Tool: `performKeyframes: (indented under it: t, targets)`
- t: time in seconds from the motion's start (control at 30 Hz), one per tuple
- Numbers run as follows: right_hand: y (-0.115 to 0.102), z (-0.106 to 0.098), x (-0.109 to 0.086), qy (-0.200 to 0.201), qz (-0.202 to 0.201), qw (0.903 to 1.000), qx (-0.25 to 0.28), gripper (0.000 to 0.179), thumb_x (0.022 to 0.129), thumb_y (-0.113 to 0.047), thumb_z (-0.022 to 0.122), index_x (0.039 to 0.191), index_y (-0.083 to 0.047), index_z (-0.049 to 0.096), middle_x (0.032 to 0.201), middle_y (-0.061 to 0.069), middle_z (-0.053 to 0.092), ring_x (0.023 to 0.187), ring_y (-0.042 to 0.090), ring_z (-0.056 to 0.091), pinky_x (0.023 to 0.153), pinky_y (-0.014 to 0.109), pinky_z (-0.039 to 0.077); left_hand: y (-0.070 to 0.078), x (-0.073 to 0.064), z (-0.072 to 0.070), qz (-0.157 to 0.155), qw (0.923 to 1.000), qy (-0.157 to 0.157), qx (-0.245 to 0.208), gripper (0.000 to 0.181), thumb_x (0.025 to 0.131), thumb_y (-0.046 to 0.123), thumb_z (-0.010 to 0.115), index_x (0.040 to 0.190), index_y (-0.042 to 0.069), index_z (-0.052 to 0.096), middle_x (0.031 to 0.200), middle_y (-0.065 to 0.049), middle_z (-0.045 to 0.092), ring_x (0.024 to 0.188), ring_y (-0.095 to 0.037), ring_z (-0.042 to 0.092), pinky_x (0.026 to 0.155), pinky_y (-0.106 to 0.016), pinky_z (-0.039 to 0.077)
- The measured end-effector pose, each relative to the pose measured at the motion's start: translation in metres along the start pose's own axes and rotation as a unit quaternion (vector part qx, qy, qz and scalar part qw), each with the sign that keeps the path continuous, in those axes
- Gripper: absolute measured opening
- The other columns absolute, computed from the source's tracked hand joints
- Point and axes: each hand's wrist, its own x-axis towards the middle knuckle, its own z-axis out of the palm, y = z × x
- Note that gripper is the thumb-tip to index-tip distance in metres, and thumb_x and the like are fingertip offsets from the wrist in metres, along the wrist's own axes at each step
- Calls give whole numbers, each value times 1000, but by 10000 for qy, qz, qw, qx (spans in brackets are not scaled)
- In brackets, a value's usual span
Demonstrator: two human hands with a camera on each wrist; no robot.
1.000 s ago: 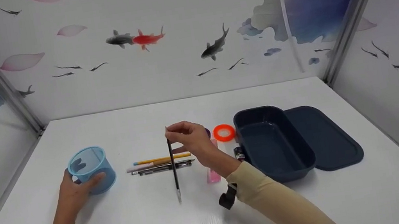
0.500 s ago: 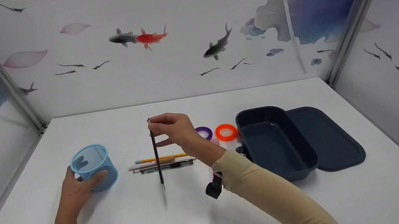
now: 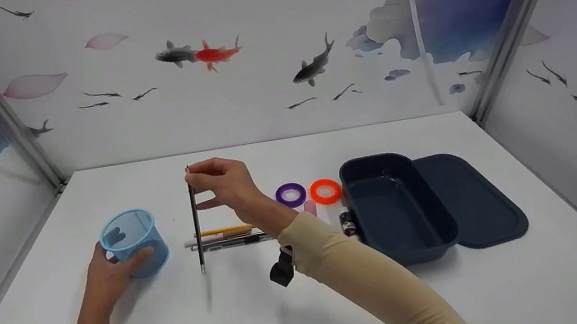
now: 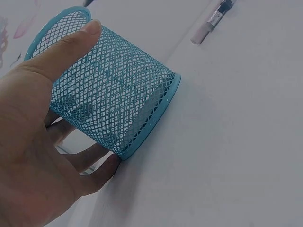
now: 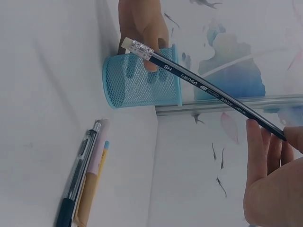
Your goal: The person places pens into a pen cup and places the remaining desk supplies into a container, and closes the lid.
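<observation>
On the left of the table my left hand [image 3: 111, 277] grips a light blue mesh pen holder [image 4: 113, 85], its thumb across the front and its fingers round the far side. The holder's mouth faces up. My right hand [image 3: 226, 185] pinches a dark pencil [image 5: 199, 85] near its upper end, between thumb and fingertips. The pencil hangs upright in the head view, its white eraser [image 5: 128, 43] at the lower end. It is to the right of the pen holder, in front of a row of pens and pencils [image 3: 234, 238] lying on the table.
Behind the right forearm lie a purple tape ring [image 3: 290, 195] and an orange tape ring [image 3: 325, 191]. A small dark bottle [image 3: 348, 224] touches the side of a navy box [image 3: 398, 208]. The box's flat lid [image 3: 471, 197] lies to its right. Printed panels surround the table.
My right hand has carried the pencil leftward and slightly up, closer to the pen holder. Both tape rings now show fully. The left hand keeps its grip on the holder.
</observation>
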Motion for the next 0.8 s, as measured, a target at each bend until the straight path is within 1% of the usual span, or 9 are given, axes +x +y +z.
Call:
performKeyframes:
  t: [0.17,0.3,0.47,0.6,0.8]
  targets:
    - [-12,13,4,87,-143,9998,122,18,94,-18,70,111,-11,73,102,4,70,91,15,70,79,37,64,0,-1,0,-8,10000,71,-26,118,88,51,72,160,5,-9,167,-25,2,153,-50,7,122,-66,19]
    - [-21,22,6,189,-252,9994,120,17,95,-18,70,110,-11,72,101,3,69,90,14,70,78,36,64,1,0,0,-92,9999,78,70,120,88,55,71,160,5,-10,167,-25,-1,153,-51,6,121,-67,19]
    - [-30,35,10,338,-358,9984,279,16,95,-15,69,110,-11,71,101,3,69,89,14,71,78,33,64,0,0,-2,-117,9999,79,16,120,88,55,71,159,5,-12,168,-25,-2,153,-50,5,122,-66,19]
    - [-35,44,14,452,-530,9966,449,15,95,-12,68,110,-9,71,100,2,69,88,12,70,78,32,64,-1,0,-1,-55,9999,68,-90,121,87,53,72,159,5,-12,168,-25,-1,154,-49,5,123,-65,19]
    - [-37,57,19,652,-817,9934,481,15,95,-9,68,110,-5,70,98,2,68,86,10,69,77,28,64,-1,1,1,6,9999,17,-123,120,87,52,73,159,5,-12,168,-25,0,154,-49,6,123,-65,19]
